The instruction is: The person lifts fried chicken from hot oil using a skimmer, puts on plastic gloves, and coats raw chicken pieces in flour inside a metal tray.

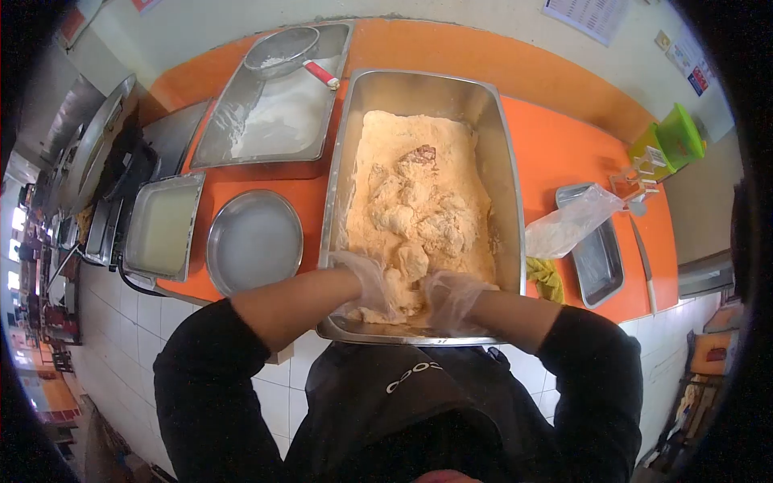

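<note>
A deep metal tray [506,161] holds pale orange flour [403,129], with several flour-coated pieces [415,211] heaped in its middle. One reddish-brown piece [420,154], probably meat, shows partly uncoated towards the back. My left hand [372,286], in a clear plastic glove, is down in the flour at the near left of the tray. Opposite it, my gloved right hand [452,299] reaches into the near right part. Coated pieces lie between and just beyond both hands. Flour and the gloves hide the fingers, so I cannot see whether they grip anything.
Left on the orange table stand a round metal bowl [254,196], a tray of pale liquid [161,229] and a flour tray [201,157] with a sieve [282,50]. To the right are a yellow cloth [546,279], plastic bag [568,225], smaller tray [600,274] and knife [644,262].
</note>
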{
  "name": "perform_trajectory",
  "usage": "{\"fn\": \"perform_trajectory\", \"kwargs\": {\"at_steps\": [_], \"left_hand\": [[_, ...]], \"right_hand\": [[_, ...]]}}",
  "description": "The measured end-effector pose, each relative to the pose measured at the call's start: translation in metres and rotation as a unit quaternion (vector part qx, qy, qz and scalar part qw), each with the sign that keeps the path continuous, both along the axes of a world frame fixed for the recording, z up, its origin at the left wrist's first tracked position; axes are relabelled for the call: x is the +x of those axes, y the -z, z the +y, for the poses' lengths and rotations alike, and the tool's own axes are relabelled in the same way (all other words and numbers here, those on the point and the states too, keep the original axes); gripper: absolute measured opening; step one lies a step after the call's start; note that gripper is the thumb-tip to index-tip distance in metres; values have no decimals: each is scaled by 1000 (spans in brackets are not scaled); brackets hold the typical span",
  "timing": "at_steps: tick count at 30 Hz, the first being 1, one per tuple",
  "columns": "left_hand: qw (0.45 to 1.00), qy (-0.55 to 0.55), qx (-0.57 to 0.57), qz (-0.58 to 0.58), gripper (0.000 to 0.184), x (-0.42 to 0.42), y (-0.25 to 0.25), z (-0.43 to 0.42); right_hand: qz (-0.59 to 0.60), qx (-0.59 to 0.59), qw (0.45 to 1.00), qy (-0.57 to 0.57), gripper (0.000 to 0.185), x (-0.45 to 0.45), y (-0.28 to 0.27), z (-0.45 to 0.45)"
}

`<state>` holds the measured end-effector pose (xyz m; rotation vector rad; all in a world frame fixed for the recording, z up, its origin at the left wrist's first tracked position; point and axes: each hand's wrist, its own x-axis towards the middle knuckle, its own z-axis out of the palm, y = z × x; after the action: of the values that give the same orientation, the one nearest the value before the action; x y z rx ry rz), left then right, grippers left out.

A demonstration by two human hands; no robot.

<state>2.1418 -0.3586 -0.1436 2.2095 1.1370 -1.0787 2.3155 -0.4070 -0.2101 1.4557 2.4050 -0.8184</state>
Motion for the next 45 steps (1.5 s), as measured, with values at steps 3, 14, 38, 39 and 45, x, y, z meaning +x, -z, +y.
{"fn": "perform_trajectory", "kwargs": {"at_steps": [3,14,38,39,45], "left_hand": [[1000,12,-7,-28,63,10,39,4],[979,-87,1,-182,55,10,-71,-7],[948,-35,71,-310,32,3,-7,-24],[947,-85,53,-307,36,3,-22,-21],[921,-194,42,-336,34,-17,-27,15]], "right_hand": [[-47,-96,993,40,24,-35,-64,6],[-55,98,991,71,27,12,-87,4],[-62,11,998,-27,23,7,-52,19],[-40,20,999,-7,21,11,-70,23],[7,87,986,139,20,42,-120,31]]}}
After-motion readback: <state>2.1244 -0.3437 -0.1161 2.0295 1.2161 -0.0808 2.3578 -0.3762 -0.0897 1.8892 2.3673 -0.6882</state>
